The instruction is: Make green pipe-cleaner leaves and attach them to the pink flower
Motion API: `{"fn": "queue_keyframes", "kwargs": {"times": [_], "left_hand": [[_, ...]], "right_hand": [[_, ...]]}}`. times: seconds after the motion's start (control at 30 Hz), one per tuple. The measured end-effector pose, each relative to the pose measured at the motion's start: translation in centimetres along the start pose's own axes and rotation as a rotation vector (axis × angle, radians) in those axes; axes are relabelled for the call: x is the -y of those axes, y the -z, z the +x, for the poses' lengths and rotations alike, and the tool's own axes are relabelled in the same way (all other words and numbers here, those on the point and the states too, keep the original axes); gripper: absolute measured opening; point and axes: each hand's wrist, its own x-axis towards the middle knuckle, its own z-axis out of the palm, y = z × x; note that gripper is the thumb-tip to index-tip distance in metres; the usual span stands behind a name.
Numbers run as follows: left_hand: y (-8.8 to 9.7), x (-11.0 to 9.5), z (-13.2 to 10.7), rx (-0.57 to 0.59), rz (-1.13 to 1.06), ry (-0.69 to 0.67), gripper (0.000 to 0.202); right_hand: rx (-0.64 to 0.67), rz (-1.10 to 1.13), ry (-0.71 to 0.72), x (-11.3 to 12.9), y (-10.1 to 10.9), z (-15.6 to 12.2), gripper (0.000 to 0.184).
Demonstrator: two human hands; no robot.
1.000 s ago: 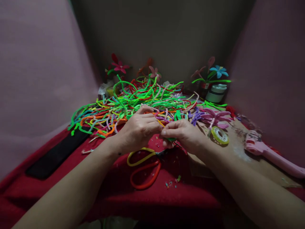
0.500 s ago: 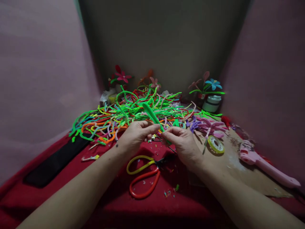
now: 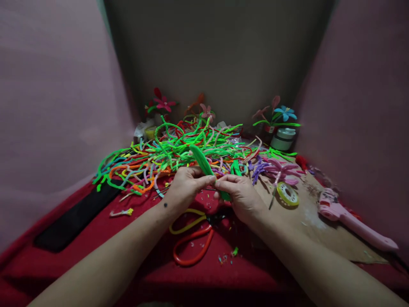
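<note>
Between my two hands is a green fuzzy leaf shape (image 3: pixel 202 160), which looks made of pipe cleaner. Its rounded tip points up and to the left, away from me. My left hand (image 3: pixel 191 184) pinches it near the middle with thumb and fingers. Close beside, with the fingertips almost touching, my right hand (image 3: pixel 238 192) pinches its lower part; a bit of green shows below those fingers. Under the hands lie scissors (image 3: pixel 194 251) with one yellow and one red handle, their blades partly in shadow.
A heap of colourful pipe cleaners (image 3: pixel 191 140) spreads behind my hands. To the right, a tape roll (image 3: pixel 288 194) and a pink glue gun (image 3: pixel 354 221) lie on cardboard (image 3: pixel 338 243). A black strip (image 3: pixel 76 217) lies left. Finished flowers (image 3: pixel 285 112) stand at the back.
My left hand has shifted slightly right and down, and the hands are closer together. The green leaf shape has dropped a little and its tip sits lower.
</note>
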Motion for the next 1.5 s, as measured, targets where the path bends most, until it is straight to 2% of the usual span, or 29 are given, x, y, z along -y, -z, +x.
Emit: {"fn": "queue_keyframes", "kwargs": {"times": [0.1, 0.23, 0.33, 0.4, 0.57, 0.7, 0.77, 0.87, 1.07, 1.27, 1.33, 1.4, 1.5], "left_hand": [[-0.1, 0.5, 0.2, -0.03, -0.095, 0.034, 0.014], [-0.1, 0.6, 0.3, 0.008, -0.166, 0.087, 0.018], [-0.4, 0.3, 0.2, -0.003, -0.132, 0.108, 0.025], [-0.6, 0.3, 0.2, -0.058, -0.082, 0.112, 0.029], [-0.6, 0.6, 0.8, -0.12, 0.042, -0.046, 0.025], [-0.1, 1.1, 1.5, -0.137, -0.049, 0.037, 0.035], [0.1, 1.2, 1.8, -0.17, -0.036, 0.008, 0.04], [0.2, 1.0, 2.0, -0.204, 0.038, -0.026, 0.039], [1.1, 0.6, 2.5, -0.252, 0.039, 0.069, 0.035], [1.3, 1.6, 2.8, -0.349, 0.448, -0.169, 0.038], [1.1, 1.7, 2.8, -0.371, 0.525, -0.212, 0.038], [1.1, 1.8, 2.9, -0.373, 0.506, -0.211, 0.038], [1.2, 1.8, 3.1, -0.317, 0.269, -0.085, 0.037]], "right_hand": [[-0.03, -0.067, 0.057, -0.2, -0.3, -0.2, 0.013], [0.062, -0.042, -0.032, 0.0, -0.2, -0.2, 0.016], [0.085, -0.08, -0.063, 0.0, -0.1, -0.1, 0.02], [0.06, -0.115, -0.055, -0.1, -0.2, -0.1, 0.022], [-0.005, -0.188, -0.004, -0.3, -0.7, -0.4, 0.024], [0.013, -0.156, -0.046, -0.2, -0.7, -0.5, 0.022], [0.029, -0.144, -0.063, -0.3, -0.7, -0.5, 0.021], [0.024, -0.154, -0.07, -0.4, -0.6, -0.5, 0.021], [0.042, -0.175, -0.091, -0.1, -0.7, -0.9, 0.019], [0.064, -0.239, -0.049, -0.4, -0.7, -0.8, 0.017], [0.054, -0.236, -0.056, -0.5, -0.6, -0.8, 0.017], [0.048, -0.216, -0.081, -0.5, -0.6, -0.8, 0.016], [0.051, -0.192, -0.109, -0.3, -0.6, -0.9, 0.016]]}}
